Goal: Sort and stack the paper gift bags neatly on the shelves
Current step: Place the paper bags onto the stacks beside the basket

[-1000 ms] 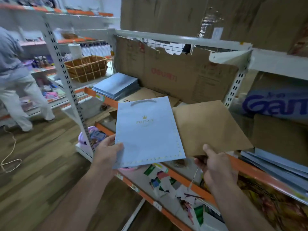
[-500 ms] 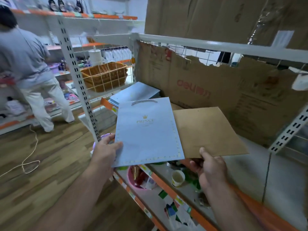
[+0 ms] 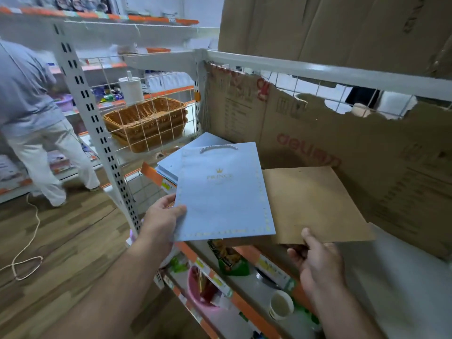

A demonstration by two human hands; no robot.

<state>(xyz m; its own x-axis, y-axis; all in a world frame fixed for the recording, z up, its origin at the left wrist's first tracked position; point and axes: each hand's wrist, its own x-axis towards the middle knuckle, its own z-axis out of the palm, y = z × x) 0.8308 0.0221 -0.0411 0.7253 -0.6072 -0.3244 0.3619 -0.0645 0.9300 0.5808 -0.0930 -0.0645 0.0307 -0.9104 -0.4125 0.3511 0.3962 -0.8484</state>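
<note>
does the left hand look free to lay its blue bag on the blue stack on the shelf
Probably yes. The left hand holds the blue bag just in front of the blue stack, with nothing between them.

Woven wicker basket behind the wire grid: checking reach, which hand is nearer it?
Left. The left hand is below the woven wicker basket; the right hand is far right.

- A retail shop is shown by white metal shelving (image 3: 97, 133) with slotted uprights and orange price strips (image 3: 247, 307).
- Goods are displayed on the shelves: wicker baskets (image 3: 146, 123), a stack of pale blue gift bags (image 3: 171, 165), packets and a cup (image 3: 280, 305).
- Flattened cardboard (image 3: 342, 152) is set against the wire back.
</note>
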